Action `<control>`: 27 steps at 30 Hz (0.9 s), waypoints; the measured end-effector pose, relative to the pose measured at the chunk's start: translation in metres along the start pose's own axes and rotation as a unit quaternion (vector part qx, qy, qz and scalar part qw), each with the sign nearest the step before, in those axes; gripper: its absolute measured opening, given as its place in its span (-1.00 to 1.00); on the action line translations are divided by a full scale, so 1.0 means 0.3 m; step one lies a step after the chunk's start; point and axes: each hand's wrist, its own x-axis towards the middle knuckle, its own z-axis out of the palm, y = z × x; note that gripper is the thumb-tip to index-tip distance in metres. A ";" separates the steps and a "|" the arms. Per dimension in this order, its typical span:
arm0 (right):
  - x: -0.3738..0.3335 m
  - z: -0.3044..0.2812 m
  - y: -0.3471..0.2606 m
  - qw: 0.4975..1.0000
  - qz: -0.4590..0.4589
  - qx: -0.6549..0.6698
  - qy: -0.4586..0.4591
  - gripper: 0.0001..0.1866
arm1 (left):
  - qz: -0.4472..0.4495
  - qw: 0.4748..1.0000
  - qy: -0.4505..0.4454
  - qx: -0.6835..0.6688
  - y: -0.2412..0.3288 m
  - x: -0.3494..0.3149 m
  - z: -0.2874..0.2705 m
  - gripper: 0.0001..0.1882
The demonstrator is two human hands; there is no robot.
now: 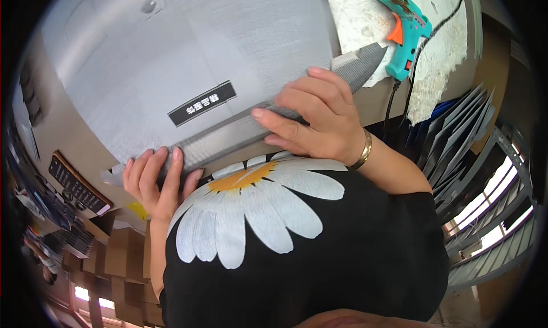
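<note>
Clamping grey strip [220,142] finger-to-thumb: near 1 end with left hand [151,182], farther along with right hand [322,119]. See strip running past 2 grips, grey sheet [171,54] and black label [202,103] just beyond, glue gun [407,35] off right.

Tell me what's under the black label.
The black label lies on a grey sheet, which shows all around it; the patch directly beneath is covered, so can't be seen.
</note>
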 end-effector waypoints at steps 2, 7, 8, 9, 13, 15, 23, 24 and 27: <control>-0.003 0.001 0.002 1.000 0.002 0.006 0.003 -0.58 | 0.002 1.000 0.000 0.001 -0.005 -0.005 0.005 -0.58; -0.003 0.009 0.006 0.999 0.010 0.032 0.022 -0.56 | 0.003 1.000 -0.004 0.008 -0.008 -0.014 -0.001 -0.58; -0.005 0.010 0.008 0.999 0.015 0.035 0.026 -0.56 | 0.005 1.000 -0.005 0.006 -0.006 -0.009 0.001 -0.57; -0.006 0.016 0.004 0.999 0.017 0.039 0.032 -0.56 | 0.006 1.000 -0.005 0.007 -0.007 -0.009 0.000 -0.57; -0.011 0.025 0.004 0.999 0.019 0.033 0.035 -0.57 | -0.002 1.000 -0.010 0.006 -0.005 -0.001 -0.001 -0.56; -0.007 0.023 0.005 0.999 0.017 0.035 0.033 -0.58 | -0.007 1.000 -0.011 0.006 -0.003 -0.005 -0.002 -0.56; 0.005 0.000 0.013 1.000 -0.013 0.021 -0.005 -0.63 | -0.013 1.000 0.024 -0.015 0.007 0.006 0.002 -0.57; 0.006 -0.004 0.016 1.000 -0.015 0.015 -0.008 -0.62 | -0.005 1.000 0.026 -0.016 -0.003 0.011 0.004 -0.58; 0.002 -0.011 0.010 1.000 -0.015 -0.004 -0.021 -0.60 | -0.007 0.999 0.035 -0.019 0.003 0.019 0.010 -0.59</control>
